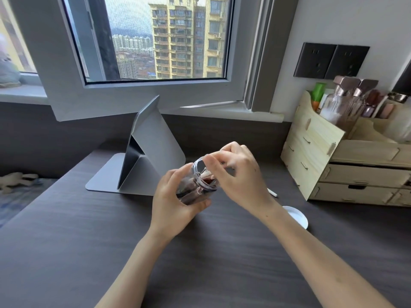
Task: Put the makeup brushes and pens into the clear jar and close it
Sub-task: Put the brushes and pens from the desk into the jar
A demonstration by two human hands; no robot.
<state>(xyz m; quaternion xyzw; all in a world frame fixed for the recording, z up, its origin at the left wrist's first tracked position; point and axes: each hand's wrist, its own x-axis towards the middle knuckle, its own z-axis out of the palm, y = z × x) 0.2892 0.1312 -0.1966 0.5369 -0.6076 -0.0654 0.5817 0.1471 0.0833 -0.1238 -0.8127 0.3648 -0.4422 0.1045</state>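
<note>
Left hand (171,203) wraps the jar (196,185) from the side and lifts it off the table (89,252), tilted with its mouth toward the right hand (235,176). Judged reason: the tilt opens the mouth to the feeding hand and lets long items slide down the wall. Right hand is pinched at the jar mouth, fingertips closed on something small and pale; it looks like the end of a brush or pen going in, but it is blurred and I cannot tell which. Dark items (189,192) already lie inside the jar, so loading seems well along.

White lid (297,215) lies flat on the table to the right, partly hidden behind the right forearm, well apart from the jar. So the jar is open and closing is not yet done. A white pen (272,192) lies on the table beyond the right wrist, near the wooden organizer (315,152); probably left to load.

Tablet stand (142,156) sits behind the jar, not involved.

Risk: the tilted jar could spill contents if tipped further.
</note>
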